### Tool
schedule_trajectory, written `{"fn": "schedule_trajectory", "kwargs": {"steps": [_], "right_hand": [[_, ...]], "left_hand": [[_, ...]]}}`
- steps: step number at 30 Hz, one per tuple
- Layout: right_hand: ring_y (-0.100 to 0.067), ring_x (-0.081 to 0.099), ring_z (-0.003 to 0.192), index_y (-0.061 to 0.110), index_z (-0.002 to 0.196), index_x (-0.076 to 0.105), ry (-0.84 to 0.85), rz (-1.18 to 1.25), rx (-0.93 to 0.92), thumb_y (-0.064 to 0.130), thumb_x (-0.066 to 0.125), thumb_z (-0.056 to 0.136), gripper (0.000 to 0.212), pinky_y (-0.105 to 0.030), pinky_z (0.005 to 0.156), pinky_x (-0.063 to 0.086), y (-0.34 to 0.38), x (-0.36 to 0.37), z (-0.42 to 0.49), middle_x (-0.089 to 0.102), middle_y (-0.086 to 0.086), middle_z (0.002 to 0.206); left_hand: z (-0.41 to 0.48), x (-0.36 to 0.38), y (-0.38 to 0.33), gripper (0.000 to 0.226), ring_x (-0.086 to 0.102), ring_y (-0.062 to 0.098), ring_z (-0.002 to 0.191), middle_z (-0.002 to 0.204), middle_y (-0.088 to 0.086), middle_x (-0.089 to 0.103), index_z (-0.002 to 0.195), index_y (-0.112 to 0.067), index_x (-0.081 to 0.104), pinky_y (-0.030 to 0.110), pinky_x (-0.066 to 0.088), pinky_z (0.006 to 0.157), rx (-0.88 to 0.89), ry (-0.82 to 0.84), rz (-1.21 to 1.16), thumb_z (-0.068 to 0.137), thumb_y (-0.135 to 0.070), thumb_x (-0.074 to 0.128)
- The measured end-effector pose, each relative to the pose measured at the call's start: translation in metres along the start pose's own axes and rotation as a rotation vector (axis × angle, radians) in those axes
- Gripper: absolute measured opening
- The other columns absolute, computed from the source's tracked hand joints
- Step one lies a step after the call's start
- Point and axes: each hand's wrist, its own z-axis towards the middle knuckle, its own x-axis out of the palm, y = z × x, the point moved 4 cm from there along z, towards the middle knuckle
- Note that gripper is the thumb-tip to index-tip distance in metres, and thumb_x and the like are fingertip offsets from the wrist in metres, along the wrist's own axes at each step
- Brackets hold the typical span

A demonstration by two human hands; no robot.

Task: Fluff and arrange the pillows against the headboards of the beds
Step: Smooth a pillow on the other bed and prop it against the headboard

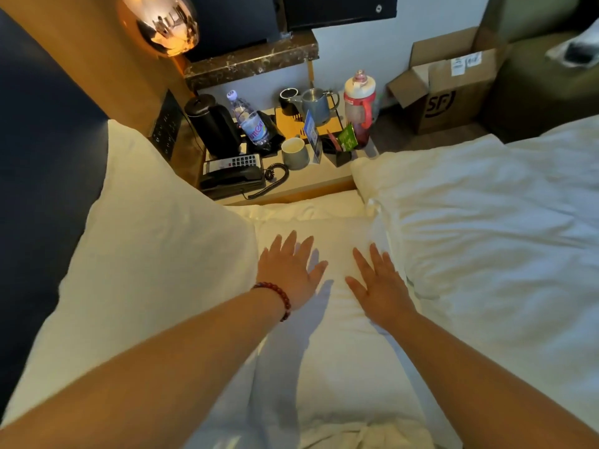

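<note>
We note both hands spread flat — left hand (290,270) (beaded bracelet (275,298) at wrist) and right hand (377,283) — palms down on the flat pillow (327,345). Second pillow (146,254) leans against the dark headboard (42,157). Cluttered nightstand (319,179) beyond.

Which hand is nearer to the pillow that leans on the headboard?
The left hand. It lies just beside the edge of the leaning pillow. The right hand is farther away, flat on the lying pillow, beside the duvet.

Near flat white pillow (327,335): matt cloth, creased
Far copper globe lamp (161,24): glossy metal
Far-right brown box (453,89): matt cardboard
</note>
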Motion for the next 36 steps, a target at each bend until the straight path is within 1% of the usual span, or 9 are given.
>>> {"fn": "schedule_trajectory", "kwargs": {"steps": [4, 9, 13, 16, 19, 23, 27, 33, 36], "right_hand": [[-0.025, 0.023, 0.145, 0.042, 0.153, 0.013, 0.039, -0.068, -0.074, 0.065, 0.032, 0.095, 0.066, -0.04, 0.111, 0.032, -0.012, -0.019, 0.015, 0.016, 0.005, 0.162], [-0.034, 0.052, 0.117, 0.027, 0.143, 0.046, -0.122, -0.018, -0.232, 0.051, 0.055, 0.092, 0.058, -0.045, 0.096, 0.044, -0.04, -0.069, 0.069, 0.057, -0.008, 0.133], [-0.03, 0.046, 0.128, 0.024, 0.141, 0.049, -0.135, 0.071, -0.308, 0.045, 0.055, 0.094, 0.052, -0.042, 0.107, 0.037, -0.066, -0.079, 0.132, 0.051, -0.007, 0.142], [-0.023, 0.035, 0.138, 0.03, 0.143, 0.044, -0.099, 0.305, -0.213, 0.046, 0.056, 0.094, 0.053, -0.044, 0.115, 0.03, -0.085, -0.056, 0.164, 0.041, 0.002, 0.151], [-0.02, 0.039, 0.134, 0.036, 0.14, 0.048, -0.15, 0.475, -0.161, 0.053, 0.056, 0.091, 0.052, -0.048, 0.114, 0.033, -0.102, -0.03, 0.186, 0.046, 0.007, 0.146], [-0.019, 0.051, 0.12, 0.03, 0.124, 0.064, -0.317, 0.44, -0.348, 0.057, 0.057, 0.088, 0.046, -0.039, 0.11, 0.033, -0.117, -0.011, 0.209, 0.06, 0.004, 0.13], [-0.025, 0.053, 0.119, 0.02, 0.117, 0.07, -0.41, 0.41, -0.516, 0.04, 0.059, 0.091, 0.034, -0.027, 0.107, 0.029, -0.123, 0.003, 0.22, 0.062, -0.002, 0.126], [-0.026, 0.046, 0.126, 0.027, 0.12, 0.066, -0.369, 0.502, -0.621, 0.034, 0.053, 0.096, 0.029, -0.033, 0.109, 0.031, -0.119, 0.0, 0.218, 0.055, -0.001, 0.134], [-0.021, 0.039, 0.137, 0.029, 0.121, 0.066, -0.281, 0.556, -0.691, 0.04, 0.038, 0.101, 0.035, -0.049, 0.114, 0.026, -0.112, -0.004, 0.213, 0.054, 0.003, 0.139]], "left_hand": [[0.01, 0.056, -0.007, 0.069, -0.016, 0.027, 0.149, 0.164, 0.001, -0.014, 0.154, -0.035, -0.007, 0.051, -0.003, 0.12, -0.122, -0.097, -0.04, 0.093, -0.067, 0.004], [0.02, 0.083, -0.011, 0.073, -0.016, 0.025, 0.149, 0.164, 0.001, -0.008, 0.155, -0.034, 0.001, 0.05, -0.008, 0.119, -0.143, -0.291, -0.044, 0.09, -0.068, -0.004], [0.025, 0.094, -0.015, 0.073, -0.012, 0.024, 0.15, 0.164, 0.002, -0.003, 0.155, -0.032, 0.007, 0.048, -0.009, 0.119, -0.149, -0.355, -0.079, 0.091, -0.065, -0.003], [0.028, 0.102, -0.016, 0.069, -0.001, 0.025, 0.151, 0.163, 0.004, 0.009, 0.155, -0.027, 0.018, 0.05, -0.001, 0.12, -0.131, -0.399, -0.137, 0.095, -0.059, 0.008], [0.031, 0.113, -0.017, 0.063, 0.008, 0.027, 0.15, 0.162, 0.005, 0.016, 0.154, -0.025, 0.022, 0.05, 0.004, 0.119, -0.105, -0.456, -0.173, 0.099, -0.054, 0.013], [0.039, 0.129, -0.017, 0.059, 0.008, 0.027, 0.15, 0.163, 0.002, 0.014, 0.155, -0.028, 0.017, 0.05, 0.004, 0.119, -0.073, -0.503, -0.182, 0.101, -0.052, 0.014], [0.047, 0.135, -0.02, 0.06, 0.01, 0.029, 0.15, 0.163, 0.005, 0.015, 0.154, -0.022, 0.02, 0.049, 0.004, 0.119, -0.075, -0.529, -0.148, 0.101, -0.05, 0.014], [0.048, 0.136, -0.024, 0.061, 0.012, 0.033, 0.149, 0.161, 0.011, 0.019, 0.152, -0.018, 0.02, 0.056, 0.009, 0.117, -0.093, -0.534, -0.13, 0.101, -0.05, 0.012], [0.048, 0.136, -0.024, 0.061, 0.014, 0.034, 0.149, 0.161, 0.013, 0.02, 0.154, -0.02, 0.017, 0.059, 0.011, 0.115, -0.082, -0.553, -0.139, 0.102, -0.05, 0.011]]}}
